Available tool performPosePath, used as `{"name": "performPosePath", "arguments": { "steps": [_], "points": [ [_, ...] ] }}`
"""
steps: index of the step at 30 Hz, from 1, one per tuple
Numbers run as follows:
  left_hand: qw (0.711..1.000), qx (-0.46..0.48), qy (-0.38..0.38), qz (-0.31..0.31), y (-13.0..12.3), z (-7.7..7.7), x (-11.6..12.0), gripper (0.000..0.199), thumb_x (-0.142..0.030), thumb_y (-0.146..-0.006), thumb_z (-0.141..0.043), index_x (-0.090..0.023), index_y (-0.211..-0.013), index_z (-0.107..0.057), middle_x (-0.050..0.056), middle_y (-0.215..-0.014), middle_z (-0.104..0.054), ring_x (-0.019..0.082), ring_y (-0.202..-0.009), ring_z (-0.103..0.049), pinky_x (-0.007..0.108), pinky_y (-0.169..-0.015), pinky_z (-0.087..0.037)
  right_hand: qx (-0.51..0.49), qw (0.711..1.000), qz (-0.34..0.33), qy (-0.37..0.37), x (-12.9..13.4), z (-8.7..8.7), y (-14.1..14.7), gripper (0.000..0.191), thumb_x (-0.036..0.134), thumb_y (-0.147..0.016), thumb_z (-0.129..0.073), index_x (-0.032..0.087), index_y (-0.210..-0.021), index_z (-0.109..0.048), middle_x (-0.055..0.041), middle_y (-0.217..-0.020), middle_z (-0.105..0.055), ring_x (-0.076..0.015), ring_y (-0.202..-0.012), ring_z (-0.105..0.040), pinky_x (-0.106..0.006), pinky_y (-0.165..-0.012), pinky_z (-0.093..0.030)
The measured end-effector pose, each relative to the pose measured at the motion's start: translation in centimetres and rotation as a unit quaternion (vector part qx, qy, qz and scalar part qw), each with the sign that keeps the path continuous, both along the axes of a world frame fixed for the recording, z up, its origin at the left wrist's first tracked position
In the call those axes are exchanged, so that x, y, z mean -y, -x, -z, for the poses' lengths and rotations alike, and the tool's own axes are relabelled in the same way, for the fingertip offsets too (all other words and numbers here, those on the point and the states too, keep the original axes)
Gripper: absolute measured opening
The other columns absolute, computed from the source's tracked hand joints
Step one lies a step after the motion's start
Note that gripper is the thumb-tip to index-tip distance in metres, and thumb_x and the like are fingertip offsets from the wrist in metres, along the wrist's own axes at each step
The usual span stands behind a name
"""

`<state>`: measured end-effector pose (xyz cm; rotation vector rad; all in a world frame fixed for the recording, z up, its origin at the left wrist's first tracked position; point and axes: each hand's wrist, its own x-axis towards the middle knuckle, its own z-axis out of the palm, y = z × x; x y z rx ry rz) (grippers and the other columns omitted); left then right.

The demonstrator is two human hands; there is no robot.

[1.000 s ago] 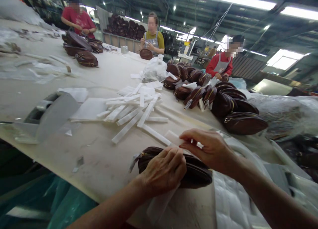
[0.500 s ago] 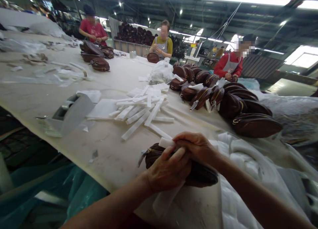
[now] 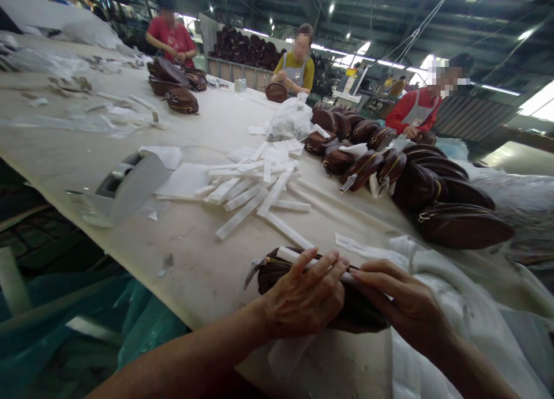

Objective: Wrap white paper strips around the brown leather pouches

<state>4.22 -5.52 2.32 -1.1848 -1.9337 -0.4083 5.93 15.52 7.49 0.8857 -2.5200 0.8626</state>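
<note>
A brown leather bag (image 3: 363, 312) with a gold zipper lies on the table in front of me. Along its zipper side runs a white foam strip (image 3: 288, 255). Over the strip and the bag's top edge, my left hand (image 3: 305, 295) is closed, fingers bent across them and thumb hidden. My right hand (image 3: 402, 295) pinches the strip's right part at the bag's upper edge, fingers pressed together. A grey-white tab hangs at the zipper's left end. Below my left hand, a pale translucent piece (image 3: 289, 353) shows beside the bag.
Loose white strips (image 3: 259, 183) lie in a heap beyond the bag. A tape dispenser (image 3: 130, 183) stands left, near the table edge. Brown bags (image 3: 467, 223) are piled at right, by white wrapping (image 3: 437, 283). Three co-workers, one a person in yellow (image 3: 298, 64), work across the table.
My right hand has moved right along the bag, away from my left hand. My left fingers have straightened somewhat over the strip, and more of the strip lies against the zipper. The view has shifted slightly.
</note>
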Motion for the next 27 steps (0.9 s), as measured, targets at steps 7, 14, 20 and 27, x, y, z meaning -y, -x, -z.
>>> {"name": "performPosePath", "arguments": {
  "steps": [7, 14, 20, 27],
  "points": [
    [0.999, 0.021, 0.023, 0.018, 0.2, -0.5, 0.1, 0.029, -0.019, -0.091, -0.042, -0.007, -0.114, -0.056, 0.015, -0.119, -0.060, 0.028, -0.117, -0.052, 0.042, -0.094, -0.041, -0.037, 0.999, 0.017, -0.002, 0.5, 0.8, -0.2, 0.023, 0.014, -0.089, -0.050, 0.021, -0.101, -0.068, -0.0052, -0.086, -0.065, -0.0140, -0.079, -0.064, -0.023, -0.070, -0.055],
    [0.998, 0.053, 0.046, -0.001, 0.1, -0.6, -0.3, 0.032, -0.024, -0.087, -0.048, -0.005, -0.113, -0.055, 0.018, -0.123, -0.057, 0.028, -0.119, -0.049, 0.038, -0.094, -0.040, -0.091, 0.990, 0.061, -0.090, -0.5, 3.6, -1.9, 0.047, 0.019, -0.087, -0.053, 0.019, -0.134, -0.049, -0.0148, -0.130, -0.056, -0.0280, -0.122, -0.052, -0.047, -0.100, -0.047],
    [0.987, 0.093, 0.118, -0.054, 0.4, -1.7, -1.2, 0.019, -0.022, -0.083, -0.051, -0.011, -0.099, -0.053, 0.023, -0.121, -0.057, 0.033, -0.117, -0.051, 0.053, -0.096, -0.038, -0.112, 0.989, 0.067, -0.070, -0.4, 5.0, -2.7, 0.054, 0.015, -0.089, -0.050, 0.021, -0.141, -0.040, -0.0136, -0.137, -0.051, -0.0262, -0.127, -0.048, -0.045, -0.103, -0.045],
    [0.999, 0.022, 0.047, -0.004, -1.0, -1.1, -1.0, 0.014, -0.013, -0.085, -0.044, -0.012, -0.094, -0.054, 0.016, -0.094, -0.065, 0.024, -0.086, -0.063, 0.040, -0.083, -0.048, 0.248, 0.968, 0.032, 0.020, -3.2, 2.2, 2.5, 0.035, 0.037, -0.096, -0.040, 0.022, -0.115, -0.065, -0.0072, -0.106, -0.071, -0.0200, -0.095, -0.068, -0.033, -0.080, -0.055]
  ]
}}
